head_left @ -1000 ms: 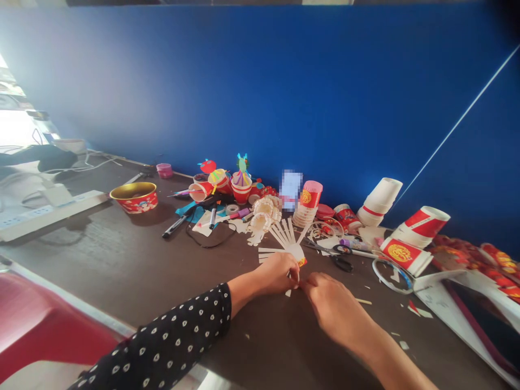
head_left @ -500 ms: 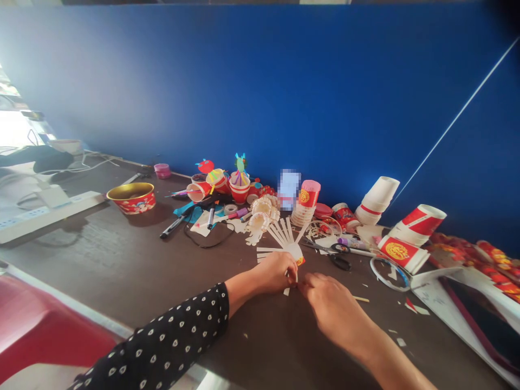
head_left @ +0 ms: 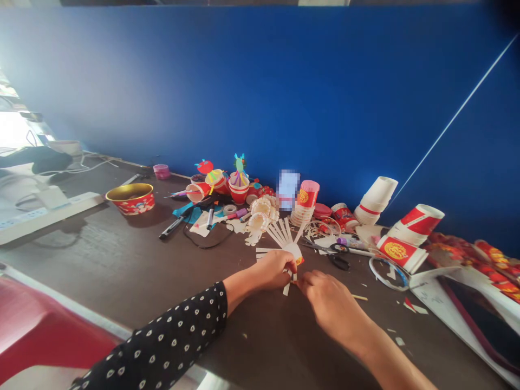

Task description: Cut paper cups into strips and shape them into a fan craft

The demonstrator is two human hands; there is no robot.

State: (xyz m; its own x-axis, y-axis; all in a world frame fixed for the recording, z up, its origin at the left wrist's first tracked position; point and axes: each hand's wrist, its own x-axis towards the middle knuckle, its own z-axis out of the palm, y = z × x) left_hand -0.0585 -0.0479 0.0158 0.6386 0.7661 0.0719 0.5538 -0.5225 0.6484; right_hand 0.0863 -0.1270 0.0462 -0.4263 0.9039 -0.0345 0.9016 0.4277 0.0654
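While I am pinning the strip-cut paper cup [head_left: 289,248] flat on the table [head_left: 101,254], my left hand [head_left: 274,270] is clamped over its lower edge, with the splayed strips fanning away from me. My right hand [head_left: 325,298] is working just beside it, the two hands almost touching, and its fingertips [head_left: 304,280] are reaching a narrow paper strip [head_left: 286,290] that points back toward me. My fingers are hiding the contact, so I cannot tell whether the right hand is really gripping that strip. For clean work, I am keeping the left hand steady so the fan isn't sliding, and I am using only my fingertips, pressing lightly because thin paper creases easily. The scissors [head_left: 339,261] are lying just to the right of the fan, and the curled paper rosettes [head_left: 262,214] are sitting just beyond it.
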